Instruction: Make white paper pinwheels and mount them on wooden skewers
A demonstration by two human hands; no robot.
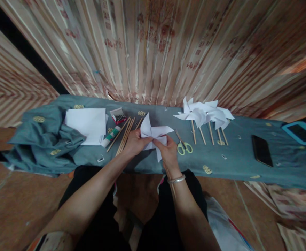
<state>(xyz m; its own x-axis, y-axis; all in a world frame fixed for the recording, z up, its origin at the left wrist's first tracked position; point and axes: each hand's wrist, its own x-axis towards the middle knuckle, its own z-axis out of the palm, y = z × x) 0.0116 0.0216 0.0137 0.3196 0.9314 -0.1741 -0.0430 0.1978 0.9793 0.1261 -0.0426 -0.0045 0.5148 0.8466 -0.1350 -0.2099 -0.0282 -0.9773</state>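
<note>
paper pinwheel (155, 132) | left hand (136, 143) and right hand (169, 150) both pinching near its middle | likely light, soft, easily creased | best held at folded centre, not tips

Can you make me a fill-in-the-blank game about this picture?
1. The left hand and right hand hold a folded shape made of white ____.
2. The silver bracelet is on the ____ arm.
3. The pinwheels on the cloth have wooden ____.
4. The cutting tool beside the right hand is called ____.

Missing words: paper, right, sticks, scissors.
</note>
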